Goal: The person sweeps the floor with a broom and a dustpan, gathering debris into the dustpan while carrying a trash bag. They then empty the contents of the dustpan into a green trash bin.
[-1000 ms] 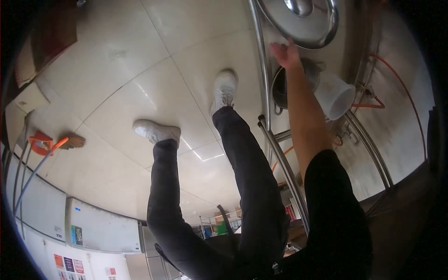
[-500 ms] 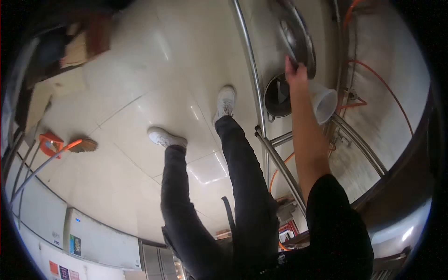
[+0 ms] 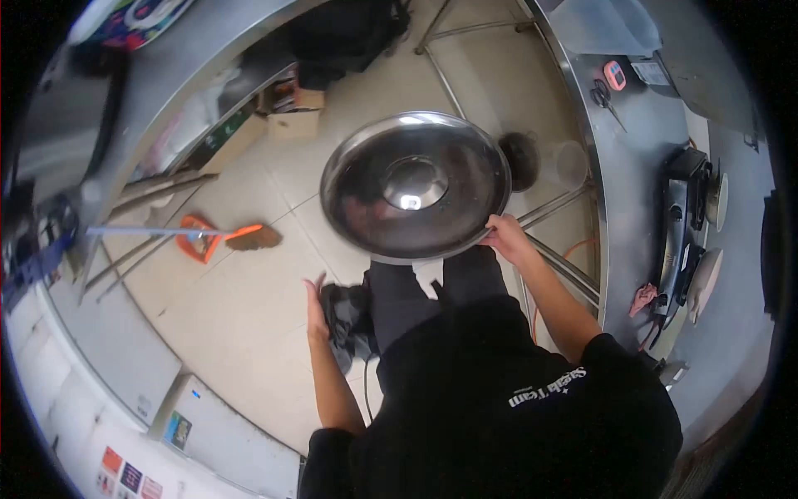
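My right hand (image 3: 508,238) grips the rim of a large round metal lid (image 3: 366,208) at its lower right edge. The lid is held out over the floor in front of my body, with a raised round part at its centre. My left hand (image 3: 317,309) is to the lower left of the lid, apart from it, with its fingers spread and nothing in it. A black bag-like item (image 3: 347,320) hangs beside my left hand.
A dark pot (image 3: 520,162) and a pale bucket (image 3: 570,165) stand under the right metal table (image 3: 617,158). An orange dustpan (image 3: 198,239) and a broom (image 3: 254,238) lie at the left. Another table (image 3: 179,91) stands at the upper left.
My right hand has brought the lid up from near the pot to the front of my body. My left hand has come into view, and the view now takes in the tabletops.
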### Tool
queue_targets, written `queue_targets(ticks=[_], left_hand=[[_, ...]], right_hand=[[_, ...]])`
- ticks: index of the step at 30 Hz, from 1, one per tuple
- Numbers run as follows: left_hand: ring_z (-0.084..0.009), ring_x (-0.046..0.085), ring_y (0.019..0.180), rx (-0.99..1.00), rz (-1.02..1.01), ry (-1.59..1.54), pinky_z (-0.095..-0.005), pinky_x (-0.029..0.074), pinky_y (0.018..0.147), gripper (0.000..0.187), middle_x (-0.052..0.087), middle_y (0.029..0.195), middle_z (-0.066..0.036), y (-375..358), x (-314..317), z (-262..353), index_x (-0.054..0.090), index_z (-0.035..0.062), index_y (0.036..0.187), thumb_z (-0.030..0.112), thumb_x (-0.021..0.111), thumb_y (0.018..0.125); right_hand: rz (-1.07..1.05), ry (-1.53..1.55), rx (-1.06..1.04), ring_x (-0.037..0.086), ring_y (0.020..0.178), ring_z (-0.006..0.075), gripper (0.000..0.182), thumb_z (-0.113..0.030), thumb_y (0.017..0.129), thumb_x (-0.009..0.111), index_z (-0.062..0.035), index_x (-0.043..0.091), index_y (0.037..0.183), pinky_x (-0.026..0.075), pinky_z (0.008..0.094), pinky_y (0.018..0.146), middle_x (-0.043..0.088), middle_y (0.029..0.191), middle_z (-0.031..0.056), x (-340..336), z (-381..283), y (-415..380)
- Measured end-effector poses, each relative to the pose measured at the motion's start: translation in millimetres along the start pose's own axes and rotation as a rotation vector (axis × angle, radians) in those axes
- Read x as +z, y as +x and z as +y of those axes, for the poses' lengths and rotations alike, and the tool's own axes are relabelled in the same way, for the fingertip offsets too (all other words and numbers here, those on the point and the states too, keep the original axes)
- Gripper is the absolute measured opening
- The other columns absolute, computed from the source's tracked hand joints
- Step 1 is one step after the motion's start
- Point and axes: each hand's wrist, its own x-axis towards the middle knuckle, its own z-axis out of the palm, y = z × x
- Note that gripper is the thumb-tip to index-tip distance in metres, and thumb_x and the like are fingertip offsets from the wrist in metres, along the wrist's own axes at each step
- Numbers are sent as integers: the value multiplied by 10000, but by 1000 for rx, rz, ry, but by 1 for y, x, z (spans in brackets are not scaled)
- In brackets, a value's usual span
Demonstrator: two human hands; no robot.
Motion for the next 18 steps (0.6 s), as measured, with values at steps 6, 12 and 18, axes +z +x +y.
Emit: queue_targets(ticks=[6, 12, 18], left_hand=[[-267, 565, 991, 172, 74, -40, -347, 452, 867, 538, 572, 1085, -162, -92, -21, 40, 421, -50, 1230, 156, 596, 765], [-268, 562, 967, 466, 108, -202, -360, 461, 852, 608, 549, 1085, -148, -172, -2, 86, 407, -35, 1220, 17, 607, 648], [-254, 603, 823, 811, 106, -298, -351, 500, 762, 514, 593, 927, -132, -250, 84, 172, 480, -42, 1137, 2, 579, 635]], right_hand=[[-260, -555, -152, 592, 817, 132, 309, -152, 800, 535, 11, 558, 1061, 496, 290, 670, 612, 921, 54, 56, -42, -65], [-350, -458, -405, 560, 839, 95, 374, -299, 862, 557, -25, 553, 1118, 460, 261, 707, 605, 951, 17, 78, -92, -85], [-670, 761, -367, 564, 1004, 231, 427, -347, 909, 478, -11, 523, 1168, 446, 367, 868, 580, 1119, 125, 147, -134, -147]])
